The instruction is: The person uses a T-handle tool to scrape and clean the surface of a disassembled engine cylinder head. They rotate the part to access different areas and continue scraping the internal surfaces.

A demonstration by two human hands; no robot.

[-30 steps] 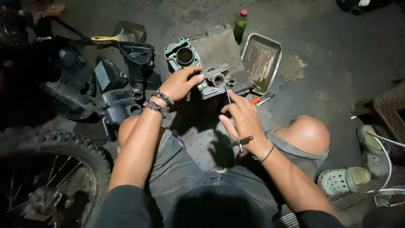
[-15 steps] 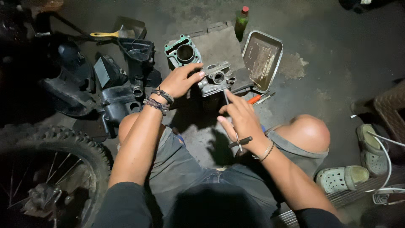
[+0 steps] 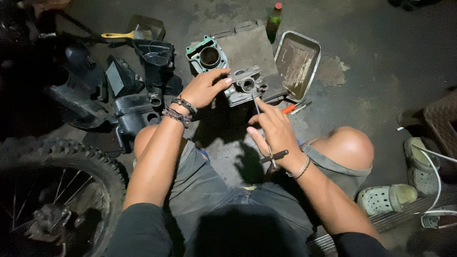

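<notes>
I squat over a grey metal engine part lying on the concrete floor in front of me. My left hand rests on its left side, fingers spread over the top edge. My right hand grips a slim T-handle tool; its shaft points up into the part and the cross handle sticks out below my palm. Both wrists wear bracelets.
A green-rimmed cylinder block sits behind the part. A metal tray, a bottle and a screwdriver lie right. Black plastic motorcycle covers, a brush and a wheel stand left. Sandals lie right.
Both hands have stayed on the engine part and the tool; my right hand has shifted only slightly. The view has drifted a little.
</notes>
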